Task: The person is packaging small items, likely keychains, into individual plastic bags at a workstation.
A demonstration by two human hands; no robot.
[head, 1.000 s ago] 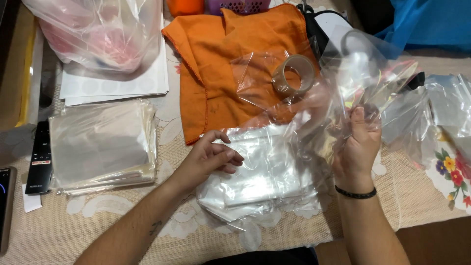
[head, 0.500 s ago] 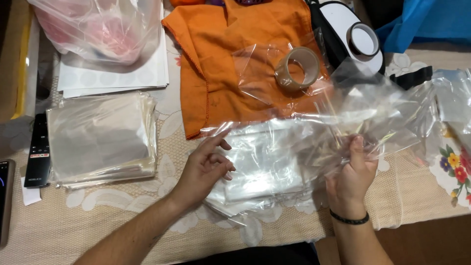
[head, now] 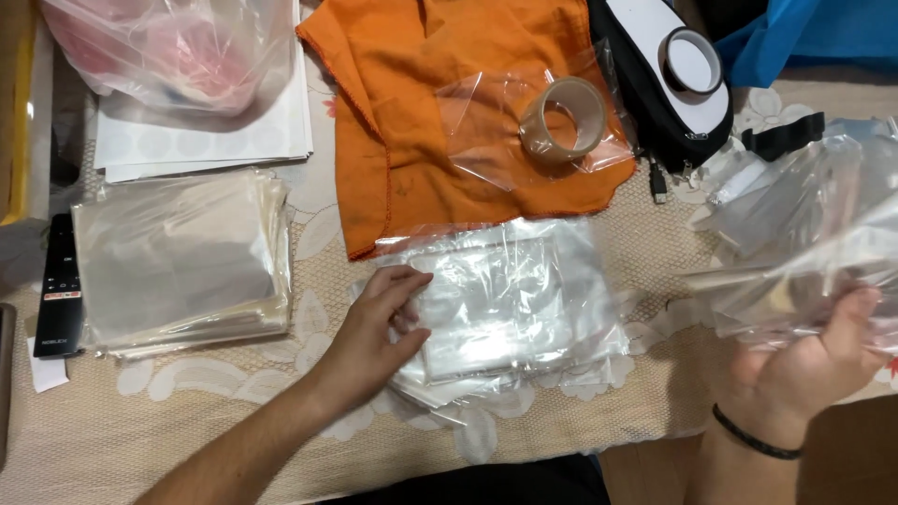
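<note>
Left hand (head: 379,327): lower centre of the frame, fingers loosely spread and laid flat on the left edge of the stack of clear plastic bags (head: 510,304), the thumb at its upper corner; it grips nothing.
Right hand (head: 804,369): lower right of the frame, palm turned up, fingers curled around a crumpled clear plastic bag (head: 795,243) that it holds up off the table; a black wristband (head: 751,438) sits on the wrist.
Stack of clear plastic bags: centre of the frame, lying flat on the beige lace tablecloth (head: 187,411), its upper edge just beside the lower hem of the orange cloth (head: 449,103).
Crumpled clear plastic bag: right side of the frame, well apart from the stack, billowing up and left from the right hand.
Second stack of bags (head: 178,262): left of the frame, a neat flat pile, well apart from both hands.
Tape roll (head: 561,117): upper centre, a tan ring standing tilted on a loose clear bag that lies on the orange cloth.
Black and white device (head: 669,79): upper right, just beside the orange cloth.
Remote control (head: 54,290): far left edge, just beside the second stack.
White sheets (head: 201,140): upper left, under a filled translucent bag (head: 173,47).
Blue fabric (head: 814,33): upper right corner.
</note>
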